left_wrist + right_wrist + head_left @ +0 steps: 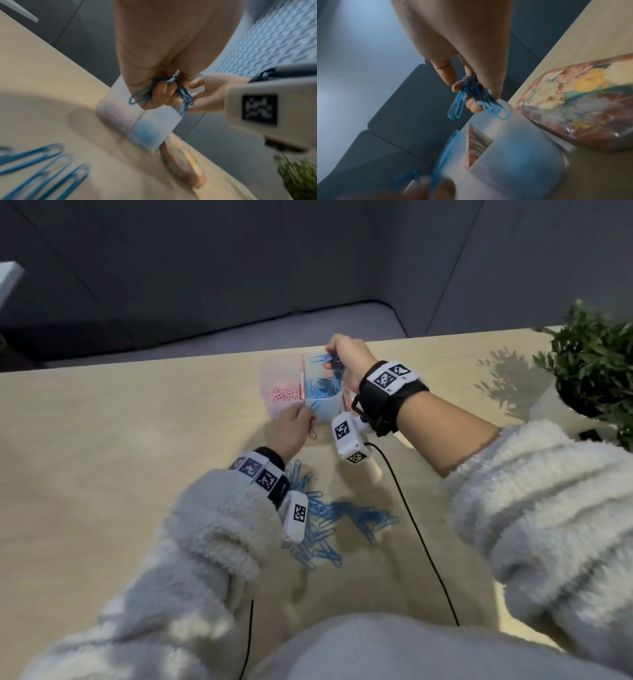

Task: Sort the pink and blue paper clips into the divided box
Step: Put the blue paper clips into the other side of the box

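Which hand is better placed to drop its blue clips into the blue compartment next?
Right. The right hand holds a bunch of blue clips directly above the blue compartment, while the left hand grips its few at the divided box's near rim.

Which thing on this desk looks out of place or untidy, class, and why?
A loose heap of blue paper clips still lies scattered on the table near the person, outside the divided box. Inside the box nothing looks mixed: pink left, blue right.

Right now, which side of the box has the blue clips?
The right compartment, below the right hand; the left compartment holds pink ones.
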`<action>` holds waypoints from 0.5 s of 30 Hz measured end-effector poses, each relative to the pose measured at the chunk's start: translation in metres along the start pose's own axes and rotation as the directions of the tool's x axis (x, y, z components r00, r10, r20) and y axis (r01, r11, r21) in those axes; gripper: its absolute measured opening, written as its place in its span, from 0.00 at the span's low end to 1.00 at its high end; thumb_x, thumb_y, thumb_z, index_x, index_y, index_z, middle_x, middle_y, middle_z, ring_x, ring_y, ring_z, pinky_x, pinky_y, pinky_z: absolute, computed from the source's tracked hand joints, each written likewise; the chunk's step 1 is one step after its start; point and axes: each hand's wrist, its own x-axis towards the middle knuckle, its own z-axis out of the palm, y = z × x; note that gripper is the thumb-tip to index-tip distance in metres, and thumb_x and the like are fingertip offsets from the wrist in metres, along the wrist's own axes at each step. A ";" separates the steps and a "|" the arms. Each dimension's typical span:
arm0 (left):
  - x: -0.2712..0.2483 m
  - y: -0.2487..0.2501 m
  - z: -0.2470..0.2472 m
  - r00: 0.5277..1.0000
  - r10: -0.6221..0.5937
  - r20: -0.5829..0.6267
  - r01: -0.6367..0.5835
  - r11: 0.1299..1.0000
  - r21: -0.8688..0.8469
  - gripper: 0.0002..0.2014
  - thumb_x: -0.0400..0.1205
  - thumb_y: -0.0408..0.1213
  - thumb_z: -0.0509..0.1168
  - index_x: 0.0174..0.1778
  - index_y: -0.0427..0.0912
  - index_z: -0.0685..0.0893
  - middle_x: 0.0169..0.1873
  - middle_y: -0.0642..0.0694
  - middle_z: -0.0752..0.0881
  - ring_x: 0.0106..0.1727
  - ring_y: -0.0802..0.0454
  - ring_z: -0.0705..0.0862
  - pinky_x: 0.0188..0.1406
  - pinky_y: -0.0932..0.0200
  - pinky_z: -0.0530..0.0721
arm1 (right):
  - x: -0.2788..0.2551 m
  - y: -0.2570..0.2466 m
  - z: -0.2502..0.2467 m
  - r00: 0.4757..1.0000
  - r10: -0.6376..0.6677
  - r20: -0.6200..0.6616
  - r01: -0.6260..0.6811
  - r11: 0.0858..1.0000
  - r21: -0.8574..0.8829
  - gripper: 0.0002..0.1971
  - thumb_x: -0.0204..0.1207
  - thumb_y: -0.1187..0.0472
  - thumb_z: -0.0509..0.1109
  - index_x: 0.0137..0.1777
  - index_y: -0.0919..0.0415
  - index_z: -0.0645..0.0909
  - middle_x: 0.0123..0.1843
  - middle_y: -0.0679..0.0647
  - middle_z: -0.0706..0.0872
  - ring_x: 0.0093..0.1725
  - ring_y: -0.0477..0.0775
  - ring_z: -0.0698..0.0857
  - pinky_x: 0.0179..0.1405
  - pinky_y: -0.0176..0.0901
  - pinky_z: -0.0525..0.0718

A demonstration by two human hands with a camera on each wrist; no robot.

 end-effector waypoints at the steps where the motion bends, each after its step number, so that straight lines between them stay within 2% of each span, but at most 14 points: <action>1: 0.009 0.009 -0.002 0.999 -0.001 -0.034 0.000 1.000 -0.028 0.13 0.78 0.36 0.55 0.25 0.46 0.71 0.23 0.48 0.71 0.25 0.53 0.68 0.25 0.59 0.64 | 0.002 0.002 0.004 1.000 0.005 0.019 -0.005 1.000 -0.017 0.11 0.75 0.68 0.58 0.31 0.61 0.71 0.29 0.54 0.74 0.26 0.50 0.72 0.26 0.37 0.69; 3: 0.024 0.026 -0.004 0.998 0.006 -0.063 -0.010 0.999 -0.051 0.10 0.72 0.38 0.54 0.25 0.46 0.71 0.23 0.47 0.71 0.26 0.53 0.68 0.26 0.58 0.63 | 0.005 0.007 0.008 0.998 0.009 0.062 -0.005 0.997 -0.073 0.13 0.76 0.66 0.58 0.29 0.60 0.71 0.29 0.53 0.74 0.27 0.48 0.70 0.25 0.37 0.66; 5: 0.038 0.043 -0.002 0.997 0.020 -0.080 -0.026 0.997 -0.072 0.08 0.68 0.40 0.52 0.24 0.46 0.72 0.23 0.47 0.71 0.25 0.52 0.68 0.25 0.58 0.63 | 0.003 0.010 0.004 0.997 -0.023 0.076 0.033 0.990 -0.139 0.11 0.72 0.63 0.61 0.27 0.58 0.73 0.30 0.52 0.75 0.28 0.48 0.69 0.27 0.38 0.64; 7: 0.053 0.055 0.001 0.995 0.006 -0.104 -0.019 0.991 -0.129 0.10 0.72 0.38 0.54 0.25 0.45 0.72 0.22 0.46 0.71 0.23 0.51 0.67 0.23 0.60 0.62 | -0.006 0.010 -0.008 0.992 -0.093 0.081 0.109 0.972 -0.208 0.07 0.68 0.61 0.64 0.29 0.59 0.77 0.31 0.52 0.77 0.31 0.48 0.72 0.30 0.37 0.67; 9: 0.069 0.063 0.007 0.988 -0.041 -0.147 0.016 0.986 -0.166 0.14 0.79 0.33 0.55 0.26 0.45 0.73 0.23 0.46 0.70 0.22 0.52 0.66 0.18 0.64 0.62 | -0.017 0.015 -0.025 0.984 -0.169 0.056 0.177 0.962 -0.207 0.07 0.71 0.64 0.67 0.36 0.67 0.82 0.35 0.56 0.79 0.36 0.49 0.75 0.34 0.34 0.72; 11: 0.080 0.067 0.014 0.980 -0.061 -0.187 0.019 0.976 -0.216 0.15 0.80 0.31 0.56 0.26 0.45 0.74 0.23 0.47 0.70 0.22 0.53 0.67 0.15 0.66 0.63 | -0.034 0.024 -0.045 0.977 -0.205 0.050 0.211 0.960 -0.182 0.12 0.74 0.67 0.67 0.45 0.80 0.82 0.39 0.62 0.80 0.39 0.54 0.77 0.40 0.40 0.75; 12: 0.084 0.066 0.017 0.976 -0.058 -0.210 0.007 0.972 -0.236 0.15 0.79 0.31 0.57 0.26 0.46 0.74 0.23 0.48 0.70 0.23 0.53 0.68 0.17 0.65 0.64 | -0.042 0.031 -0.055 0.977 -0.207 0.052 0.214 0.958 -0.189 0.14 0.74 0.67 0.67 0.47 0.84 0.81 0.39 0.64 0.80 0.38 0.55 0.77 0.41 0.44 0.76; 15: 0.091 0.056 0.024 0.967 -0.046 -0.250 -0.015 0.972 -0.236 0.15 0.79 0.32 0.58 0.27 0.48 0.77 0.24 0.50 0.73 0.25 0.55 0.70 0.25 0.60 0.67 | -0.068 0.051 -0.087 0.983 -0.178 0.042 0.183 0.961 -0.209 0.11 0.76 0.69 0.67 0.49 0.81 0.83 0.40 0.63 0.83 0.36 0.54 0.80 0.44 0.48 0.84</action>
